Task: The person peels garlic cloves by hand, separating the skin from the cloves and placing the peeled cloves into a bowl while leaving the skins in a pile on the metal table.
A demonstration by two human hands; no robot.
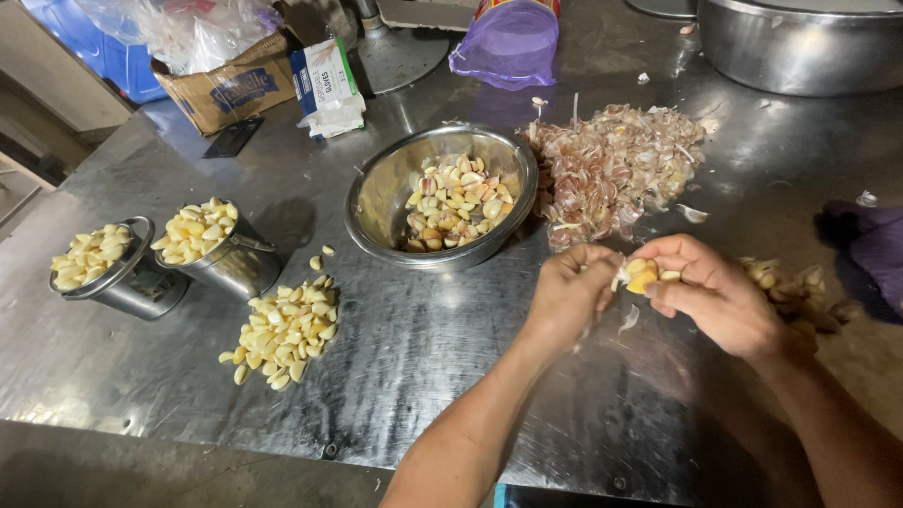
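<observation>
Garlic clove (pixel 643 276) sits between your two hands just above the steel table (pixel 451 376), near the front edge and right of the bowl (pixel 376 193); your right hand (pixel 720 296) pinches it with thumb and fingers curled in, and your left hand (pixel 569 292) is closed in a loose fist against it, fingertips gripping a strip of pale skin (pixel 618 275) at the clove's left side. A scrap of peel (pixel 628 319) lies on the table just below your hands. Behind them a heap of husks (pixel 616 169) spreads beside the bowl, which holds mixed cloves. More unpeeled cloves (pixel 790 287) lie just right of your right hand. Well to the left, a loose pile of peeled cloves (pixel 282 331) rests on the table, with two small metal pails (pixel 235 263) (pixel 132 282) behind it, both heaped with peeled cloves. At the far edge you have a cardboard box (pixel 226 89), a purple mesh bag (pixel 508 42) and a large steel pot (pixel 800 47)
</observation>
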